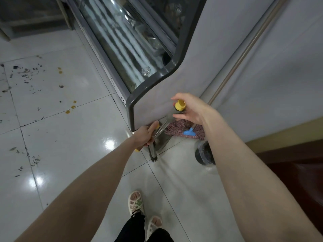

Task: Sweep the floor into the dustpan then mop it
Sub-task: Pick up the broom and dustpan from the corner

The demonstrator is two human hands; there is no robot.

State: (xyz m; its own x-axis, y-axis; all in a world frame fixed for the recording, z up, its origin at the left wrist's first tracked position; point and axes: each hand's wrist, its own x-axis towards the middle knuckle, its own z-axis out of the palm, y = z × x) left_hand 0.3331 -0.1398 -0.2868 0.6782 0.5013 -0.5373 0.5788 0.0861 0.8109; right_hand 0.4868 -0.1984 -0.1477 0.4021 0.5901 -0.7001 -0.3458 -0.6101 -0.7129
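The glossy tiled floor (70, 137), likely slippery once wet, carries debris (26, 74) well to the left. The soft-headed mop (185, 130) rests beside the display case (157, 102). The right hand (192, 109) pinches a yellow-capped handle (180, 105), apparently the steel dustpan's (163, 145): stiff, light, best held high. The left hand (145, 135) grips the broom (153, 157)

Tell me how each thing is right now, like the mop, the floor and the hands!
Brush: bristles down at the floor, handle gripped by the left hand.
Yellow-capped handle: held near its top by the right hand.
Mop: unheld, head on the floor, leaning against the wall.
Floor: unswept, with dark scraps and yellowish spots.
Dark cup: standing on the floor, partly behind the right arm.
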